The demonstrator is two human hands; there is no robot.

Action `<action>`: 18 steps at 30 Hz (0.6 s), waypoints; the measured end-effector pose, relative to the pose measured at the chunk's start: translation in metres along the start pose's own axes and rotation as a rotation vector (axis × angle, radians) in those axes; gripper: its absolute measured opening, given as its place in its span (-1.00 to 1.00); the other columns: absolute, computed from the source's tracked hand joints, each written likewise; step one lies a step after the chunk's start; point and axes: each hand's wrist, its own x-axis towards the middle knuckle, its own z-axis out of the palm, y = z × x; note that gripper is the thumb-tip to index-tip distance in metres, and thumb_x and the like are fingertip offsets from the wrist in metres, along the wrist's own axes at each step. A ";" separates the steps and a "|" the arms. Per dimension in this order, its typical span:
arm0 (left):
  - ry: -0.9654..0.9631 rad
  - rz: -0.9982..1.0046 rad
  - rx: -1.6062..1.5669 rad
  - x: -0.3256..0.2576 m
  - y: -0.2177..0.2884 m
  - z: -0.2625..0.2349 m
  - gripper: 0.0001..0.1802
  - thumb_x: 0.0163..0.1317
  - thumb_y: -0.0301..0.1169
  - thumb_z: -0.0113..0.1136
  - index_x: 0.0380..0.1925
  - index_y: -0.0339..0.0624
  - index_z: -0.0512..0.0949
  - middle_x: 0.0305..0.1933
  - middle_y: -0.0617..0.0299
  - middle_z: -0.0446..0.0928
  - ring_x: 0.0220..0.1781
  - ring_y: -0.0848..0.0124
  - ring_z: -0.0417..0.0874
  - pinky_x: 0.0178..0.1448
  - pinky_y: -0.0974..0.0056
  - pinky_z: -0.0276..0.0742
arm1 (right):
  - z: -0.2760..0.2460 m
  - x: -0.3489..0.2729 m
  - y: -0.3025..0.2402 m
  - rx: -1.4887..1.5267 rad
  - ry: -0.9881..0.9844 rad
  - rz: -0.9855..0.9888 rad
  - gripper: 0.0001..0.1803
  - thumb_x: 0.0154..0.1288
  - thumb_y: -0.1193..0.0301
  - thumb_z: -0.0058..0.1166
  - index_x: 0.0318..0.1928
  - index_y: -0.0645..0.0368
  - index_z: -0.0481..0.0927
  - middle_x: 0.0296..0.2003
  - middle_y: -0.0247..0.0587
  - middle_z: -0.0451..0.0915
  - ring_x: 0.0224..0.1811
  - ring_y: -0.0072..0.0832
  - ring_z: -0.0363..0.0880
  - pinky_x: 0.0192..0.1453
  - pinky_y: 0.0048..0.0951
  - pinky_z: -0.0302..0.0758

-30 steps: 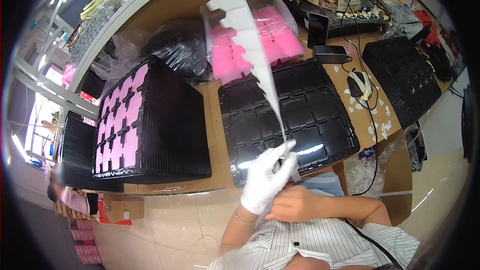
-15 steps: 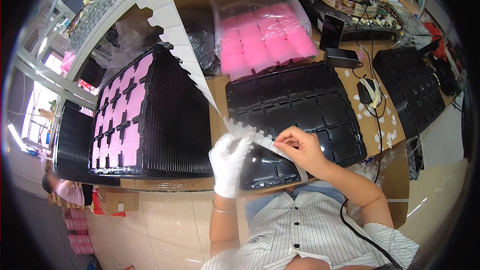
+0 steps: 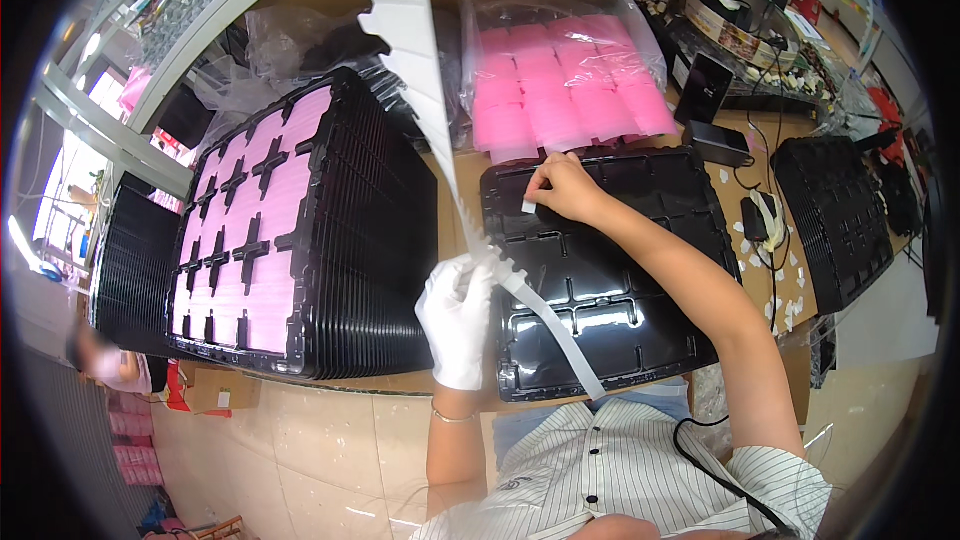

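Observation:
My left hand [image 3: 457, 325], in a white glove, is closed on a long white strip [image 3: 408, 50] with a notched edge. From there the strip rises toward the upper shelf, and its tail [image 3: 560, 337] hangs down over the front of a black moulded tray [image 3: 655, 230]. My bare right hand [image 3: 572, 187] pinches a small white piece [image 3: 529, 207], perhaps a sticker, over the tray's far left part. Whether that piece touches the tray, I cannot tell. Cross-shaped ridges mark the tray's glossy surface.
To the left stands a tall stack of black trays [image 3: 375, 240], its top one holding pink sheets [image 3: 232, 270]. Behind the middle tray lie pink packets in a clear bag [image 3: 570, 80]. At right are a phone [image 3: 704, 88], cables, white scraps and more black trays [image 3: 832, 210].
My right hand has left the strip and moved away from me over the tray, with a small white piece in its fingers. My left hand keeps hold of the strip.

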 end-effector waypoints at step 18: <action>-0.041 0.197 0.031 -0.005 -0.005 -0.007 -0.87 0.24 -0.50 0.36 -0.22 -0.29 0.68 -0.25 0.16 0.67 -0.29 0.44 0.70 -0.19 0.35 0.60 | 0.008 -0.004 -0.010 -0.135 0.014 -0.170 -0.86 0.08 0.46 0.34 -0.46 0.21 0.62 -0.23 -0.04 0.52 -0.14 -0.09 0.50 0.14 -0.26 0.42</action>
